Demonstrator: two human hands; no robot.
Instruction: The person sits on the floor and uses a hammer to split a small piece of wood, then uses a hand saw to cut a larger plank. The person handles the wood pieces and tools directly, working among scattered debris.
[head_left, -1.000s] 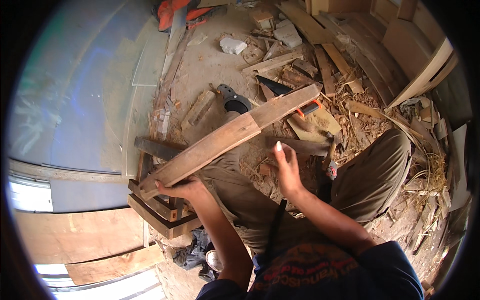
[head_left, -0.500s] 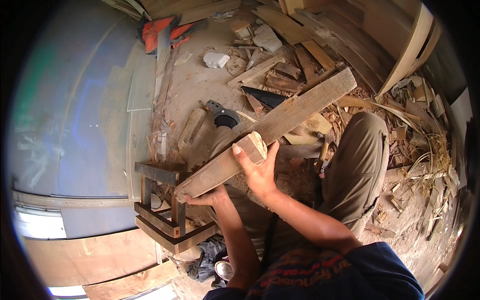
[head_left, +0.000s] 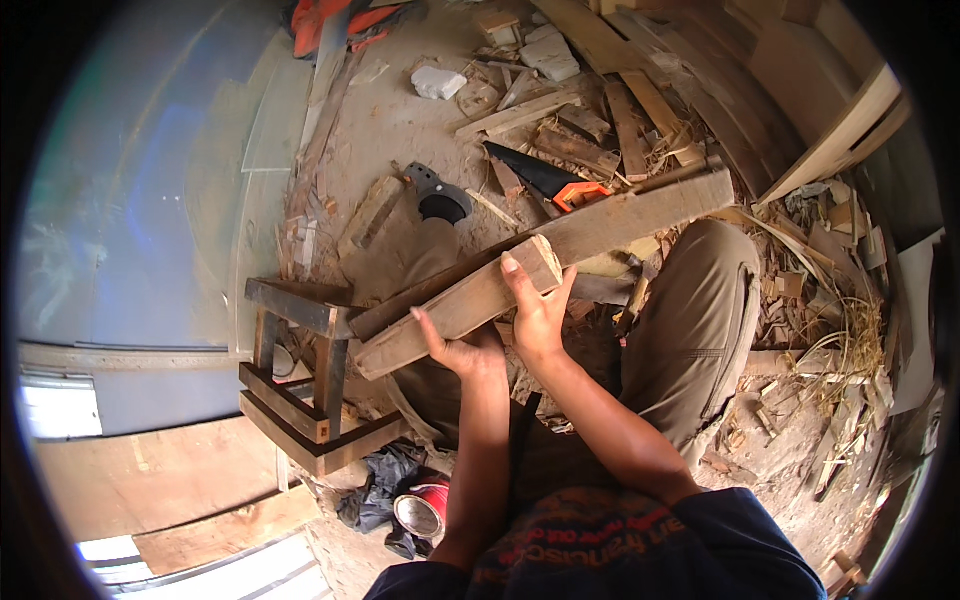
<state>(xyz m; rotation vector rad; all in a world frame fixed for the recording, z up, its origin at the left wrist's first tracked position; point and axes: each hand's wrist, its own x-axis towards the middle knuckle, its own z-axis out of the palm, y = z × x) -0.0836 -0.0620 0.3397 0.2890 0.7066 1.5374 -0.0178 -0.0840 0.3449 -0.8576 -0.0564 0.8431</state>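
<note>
A short thick piece of wood (head_left: 450, 307) is held in both hands, slanting up to the right, its pale rough end uppermost. My left hand (head_left: 468, 352) grips its near edge around the middle, thumb on the upper face and the other fingers hidden beneath. Around the upper right end is closed my right hand (head_left: 540, 312), its thumb on top of the wood. Just beyond lies a longer wooden plank (head_left: 640, 217), running from beside a small dark wooden stool frame (head_left: 328, 350) to beyond my knee. The short piece partly covers this plank.
A handsaw (head_left: 545, 180) with an orange and black handle lies beyond the plank. My foot in a dark sandal (head_left: 442, 200) is ahead. Wood scraps (head_left: 590, 145) and shavings cover the right side. A red tin (head_left: 422, 507) stands near the stool beside black plastic (head_left: 370, 490).
My left hand has moved from the lower left end of the short wood to its middle. That piece has shifted against the plank, and the saw's orange handle now shows.
</note>
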